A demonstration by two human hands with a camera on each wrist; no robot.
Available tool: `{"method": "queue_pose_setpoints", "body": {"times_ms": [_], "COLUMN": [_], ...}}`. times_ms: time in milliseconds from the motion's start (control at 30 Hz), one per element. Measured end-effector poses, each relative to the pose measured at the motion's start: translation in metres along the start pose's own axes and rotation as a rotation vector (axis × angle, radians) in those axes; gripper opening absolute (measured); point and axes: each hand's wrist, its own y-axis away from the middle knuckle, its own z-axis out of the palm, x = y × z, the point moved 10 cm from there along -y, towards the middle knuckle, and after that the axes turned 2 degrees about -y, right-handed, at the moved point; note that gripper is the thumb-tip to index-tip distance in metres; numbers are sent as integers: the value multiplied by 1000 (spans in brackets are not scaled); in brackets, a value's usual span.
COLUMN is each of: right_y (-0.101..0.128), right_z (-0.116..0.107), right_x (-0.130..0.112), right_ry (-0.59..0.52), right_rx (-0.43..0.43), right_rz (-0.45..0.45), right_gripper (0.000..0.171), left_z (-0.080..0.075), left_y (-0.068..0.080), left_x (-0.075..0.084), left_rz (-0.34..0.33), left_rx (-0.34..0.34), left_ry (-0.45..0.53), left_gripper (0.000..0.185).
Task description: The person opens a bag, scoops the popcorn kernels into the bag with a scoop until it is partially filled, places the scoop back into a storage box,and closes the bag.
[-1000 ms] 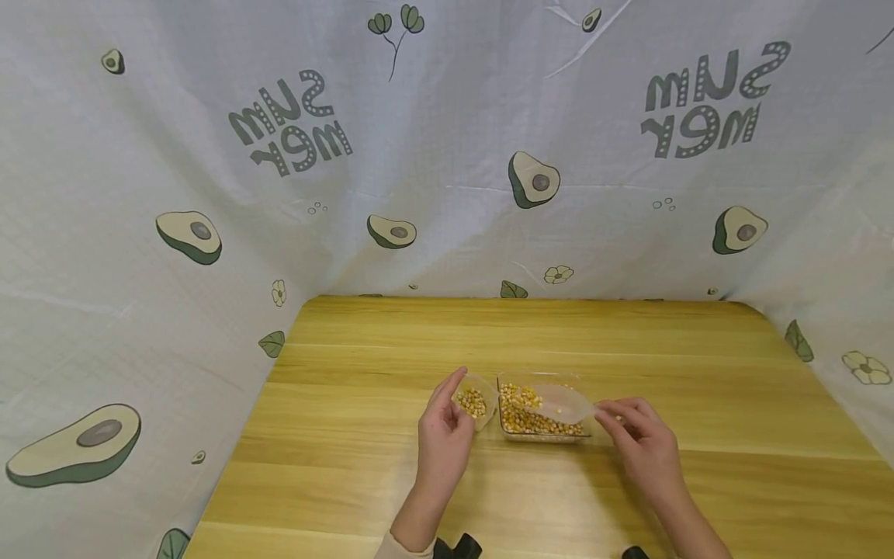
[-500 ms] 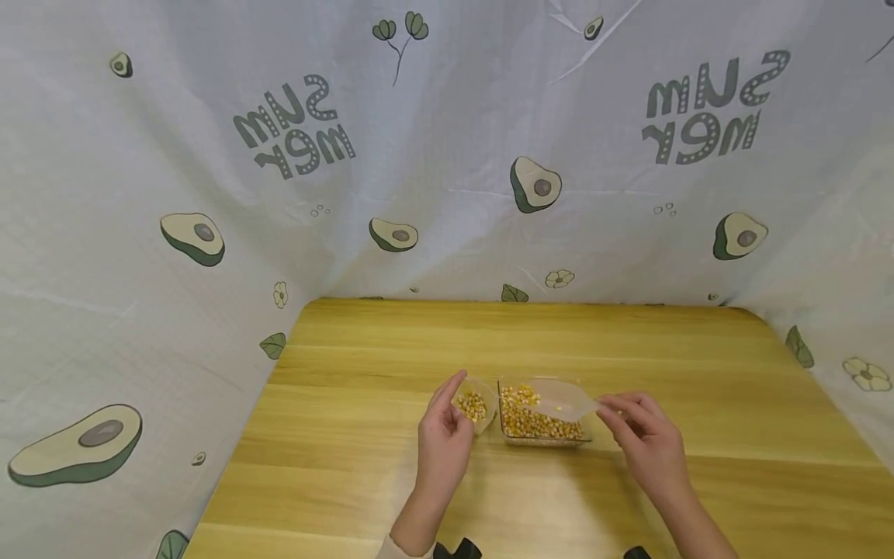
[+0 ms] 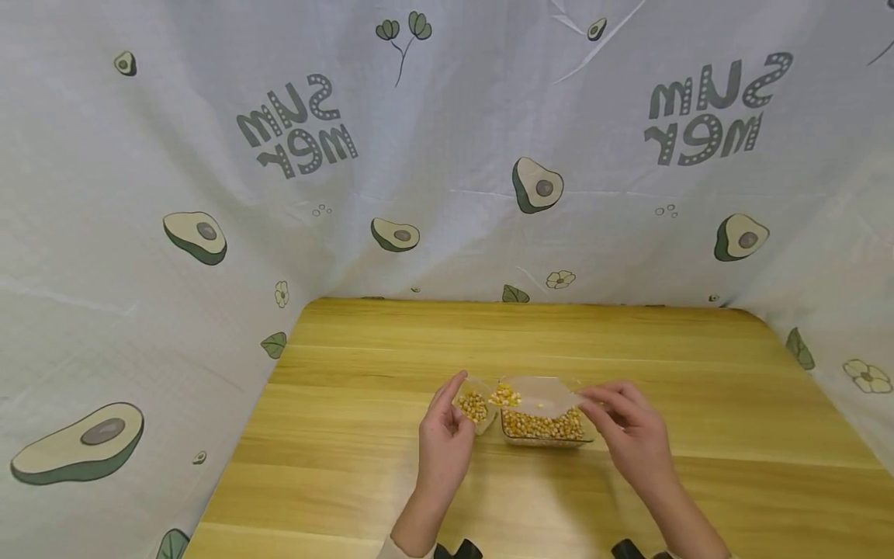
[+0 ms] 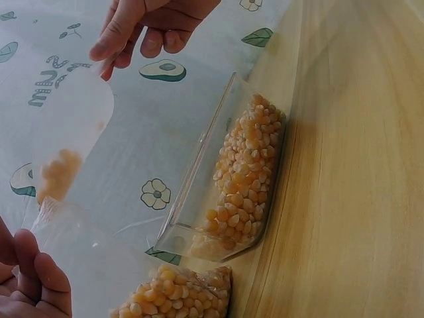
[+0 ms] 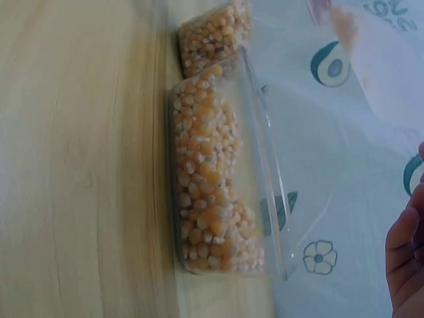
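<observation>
My right hand (image 3: 634, 439) pinches the thin handle of a translucent white scoop (image 3: 545, 397). Corn kernels (image 3: 504, 396) sit at the scoop's left end, with a stray kernel or two further back. The scoop hangs over a clear rectangular container (image 3: 550, 442) partly filled with corn, its tip at the mouth of a clear plastic bag (image 4: 93, 245). My left hand (image 3: 445, 446) holds that bag by its upper edge, fingers curled at the rim in the left wrist view. Corn fills the bottom of the bag, which stands against the container's left end.
A light wooden table (image 3: 349, 466) lies under everything. Behind it and at the sides hangs a white curtain (image 3: 447, 155) printed with avocados, flowers and lettering.
The right hand has moved left and slightly up, carrying the scoop of corn from over the container towards the bag. My left hand and the bag stay nearly still.
</observation>
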Motion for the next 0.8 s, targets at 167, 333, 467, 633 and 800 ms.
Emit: {"method": "queue_pose_setpoints", "body": {"times_ms": [167, 333, 467, 633, 800], "right_y": [-2, -4, -5, -9, -10], "right_z": [6, 11, 12, 15, 17], "right_x": [-3, -9, -14, -18, -20], "right_ry": [42, 50, 53, 50, 54], "right_rx": [-17, -29, -27, -36, -42], "right_rz": [6, -19, -48, -63, -71], "right_gripper": [24, 26, 28, 29, 31], "left_z": [0, 0, 0, 1, 2], "left_y": [1, 0, 0, 0, 0], "left_x": [0, 2, 2, 0, 0], "left_rz": [-5, 19, 25, 17, 20], "left_rx": [8, 8, 9, 5, 1], "left_ry": [-15, -22, -18, -18, -23], "left_gripper": [69, 68, 68, 68, 67]}}
